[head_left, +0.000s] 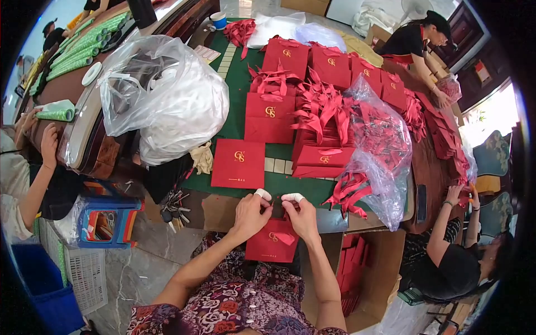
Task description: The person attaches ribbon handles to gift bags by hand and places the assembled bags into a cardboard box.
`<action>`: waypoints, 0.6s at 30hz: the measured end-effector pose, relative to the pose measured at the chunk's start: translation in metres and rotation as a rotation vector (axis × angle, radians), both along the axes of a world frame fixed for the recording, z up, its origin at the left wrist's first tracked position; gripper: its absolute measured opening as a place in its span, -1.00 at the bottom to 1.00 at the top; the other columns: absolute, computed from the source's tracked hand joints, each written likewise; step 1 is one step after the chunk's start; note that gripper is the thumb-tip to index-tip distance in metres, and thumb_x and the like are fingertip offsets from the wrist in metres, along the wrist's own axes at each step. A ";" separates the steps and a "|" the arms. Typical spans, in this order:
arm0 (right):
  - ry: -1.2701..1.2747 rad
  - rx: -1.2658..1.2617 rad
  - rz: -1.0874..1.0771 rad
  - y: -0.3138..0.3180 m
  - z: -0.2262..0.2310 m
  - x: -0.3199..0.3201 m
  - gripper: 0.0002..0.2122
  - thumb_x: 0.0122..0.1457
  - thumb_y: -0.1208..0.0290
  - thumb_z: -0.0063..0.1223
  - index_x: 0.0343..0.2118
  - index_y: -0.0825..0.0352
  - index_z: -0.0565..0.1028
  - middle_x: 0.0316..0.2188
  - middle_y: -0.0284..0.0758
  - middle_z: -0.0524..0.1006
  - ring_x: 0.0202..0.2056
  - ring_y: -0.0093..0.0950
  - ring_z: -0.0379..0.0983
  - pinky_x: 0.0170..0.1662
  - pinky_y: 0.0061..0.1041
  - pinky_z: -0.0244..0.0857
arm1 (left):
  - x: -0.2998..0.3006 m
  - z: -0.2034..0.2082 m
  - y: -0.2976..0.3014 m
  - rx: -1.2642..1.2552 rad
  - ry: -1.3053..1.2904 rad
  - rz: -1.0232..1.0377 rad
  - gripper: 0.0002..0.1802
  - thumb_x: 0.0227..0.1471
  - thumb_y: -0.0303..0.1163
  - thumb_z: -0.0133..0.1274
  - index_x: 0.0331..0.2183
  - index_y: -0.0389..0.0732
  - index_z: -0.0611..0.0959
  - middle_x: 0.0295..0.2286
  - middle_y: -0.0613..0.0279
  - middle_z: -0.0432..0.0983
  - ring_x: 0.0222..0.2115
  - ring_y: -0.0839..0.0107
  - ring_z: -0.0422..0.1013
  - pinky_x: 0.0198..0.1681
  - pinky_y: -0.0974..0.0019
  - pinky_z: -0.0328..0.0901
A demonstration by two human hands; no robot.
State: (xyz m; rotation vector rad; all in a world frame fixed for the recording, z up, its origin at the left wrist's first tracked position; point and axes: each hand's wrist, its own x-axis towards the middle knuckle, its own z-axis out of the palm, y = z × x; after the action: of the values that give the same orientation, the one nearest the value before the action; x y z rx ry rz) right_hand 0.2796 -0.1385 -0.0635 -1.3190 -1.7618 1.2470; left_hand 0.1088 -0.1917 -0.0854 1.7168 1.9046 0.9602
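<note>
Just off the near table edge, a small red paper gift bag (pixel 272 245) with gold printing sits upright over my lap, below my hands. A red ribbon (pixel 287 238) loops across its upper front. My left hand (pixel 252 215) pinches at the bag's top, and my right hand (pixel 302 218) pinches close beside it. Thin red ribbon shows at the fingertips of both; its ends are too small to make out. White tape wraps a finger on each hand. Another red gift bag (pixel 238 163) lies flat on the green mat (pixel 222 192) ahead.
Stacked red bags (pixel 270 118) with ribbons and a clear plastic bag (pixel 385 145) fill the table's right. A large plastic sack (pixel 173 100) stands left. A cardboard box (pixel 371 290) with red bags is beside my right arm. Blue stools (pixel 106 223) stand left. Other people work around the table.
</note>
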 end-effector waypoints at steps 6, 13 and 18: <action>0.164 -0.213 0.018 0.000 -0.006 0.001 -0.83 0.21 0.45 0.14 -0.19 0.41 0.59 -0.37 -0.30 0.63 -0.38 -0.61 0.53 -0.30 -0.53 0.41 | 0.007 0.019 -0.001 -0.079 -0.556 0.052 -0.75 -0.08 -0.48 0.28 -0.32 -0.25 0.56 -0.49 0.21 0.62 -0.52 0.42 0.50 -0.44 0.35 0.36; 0.141 -0.169 0.054 -0.002 -0.002 0.001 -0.81 0.22 0.45 0.12 -0.15 0.40 0.58 -0.36 -0.34 0.63 -0.36 -0.63 0.52 -0.26 -0.57 0.40 | 0.008 0.016 -0.002 -0.049 -0.539 -0.024 -0.75 -0.03 -0.50 0.29 -0.30 -0.24 0.55 -0.47 0.28 0.63 -0.45 0.57 0.51 -0.37 0.43 0.36; 0.173 -0.139 0.017 -0.003 0.002 0.006 -0.87 0.26 0.46 0.08 -0.20 0.38 0.55 -0.48 -0.43 0.53 -0.43 -0.68 0.41 -0.35 -0.61 0.31 | 0.006 0.016 -0.007 -0.020 -0.576 -0.038 -0.64 -0.02 -0.47 0.29 -0.16 -0.26 0.54 -0.34 0.18 0.63 -0.34 0.48 0.54 -0.26 0.39 0.39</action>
State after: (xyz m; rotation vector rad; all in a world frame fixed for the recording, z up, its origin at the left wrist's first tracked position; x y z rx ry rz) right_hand 0.2860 -0.1417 -0.0614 -1.2326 -1.5933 1.4695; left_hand 0.1148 -0.1992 -0.0689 1.2710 1.4891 1.2493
